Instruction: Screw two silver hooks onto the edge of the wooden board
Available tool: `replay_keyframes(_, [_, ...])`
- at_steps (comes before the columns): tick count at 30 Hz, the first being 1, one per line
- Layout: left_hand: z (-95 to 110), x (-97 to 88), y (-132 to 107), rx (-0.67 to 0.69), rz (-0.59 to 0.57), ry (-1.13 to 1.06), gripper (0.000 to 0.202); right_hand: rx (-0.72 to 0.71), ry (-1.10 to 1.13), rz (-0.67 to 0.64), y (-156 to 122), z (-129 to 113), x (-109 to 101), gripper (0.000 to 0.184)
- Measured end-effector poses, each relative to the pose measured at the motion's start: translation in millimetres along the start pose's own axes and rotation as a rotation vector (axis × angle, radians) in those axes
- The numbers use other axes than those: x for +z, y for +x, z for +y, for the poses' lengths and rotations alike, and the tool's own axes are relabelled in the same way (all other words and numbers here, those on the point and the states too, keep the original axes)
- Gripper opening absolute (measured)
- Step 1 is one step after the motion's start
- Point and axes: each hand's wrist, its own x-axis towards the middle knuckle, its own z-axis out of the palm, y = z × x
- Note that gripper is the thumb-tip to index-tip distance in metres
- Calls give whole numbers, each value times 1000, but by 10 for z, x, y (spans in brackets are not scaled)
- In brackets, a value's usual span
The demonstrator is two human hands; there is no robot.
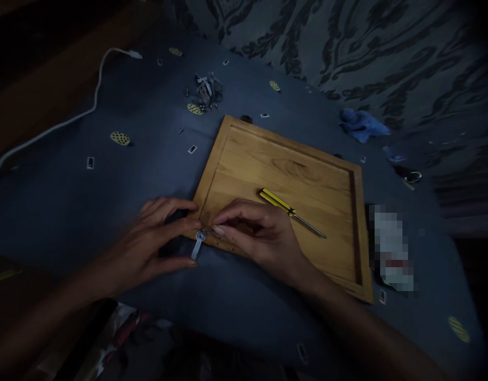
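A wooden tray-like panel (pixel 295 211) with a raised rim lies at a slant on the blue cloth. At its near left corner a small metal bracket (pixel 198 242) sticks out past the rim. My left hand (pixel 154 246) has the bracket between its index finger and thumb, and its other fingers reach toward the corner. Beside the bracket, my right hand (pixel 263 238) is closed in a pinch; whatever lies between its fingertips is too small to make out. Behind that hand, a yellow-handled screwdriver (pixel 294 212) rests on the panel.
Loose metal hardware (pixel 208 91) is piled beyond the panel, with a single screw (pixel 181 130) nearer. A white cable (pixel 95 103) runs along the left. On the right are a blue crumpled cloth (pixel 363 124), a dark item with a ring (pixel 408 174) and a blurred-out object (pixel 391 248).
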Motion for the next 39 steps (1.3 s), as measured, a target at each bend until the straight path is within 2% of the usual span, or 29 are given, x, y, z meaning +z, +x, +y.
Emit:
replay_keyframes(11, [2,-2,1,8,7,-16,40,-288,-320,1,-57,132,130,6])
replay_keyframes(18, [17,-17,14,26,2,-3,48,-390,-508,-33,-44,71,121,19])
replay_keyframes(27, [30,-19,22,42,0,7,59,-437,-627,-42,-55,29,115,25])
replay_keyframes(39, [-7,0,9,53,22,-12,55,-476,-587,-47,-74,57,104,20])
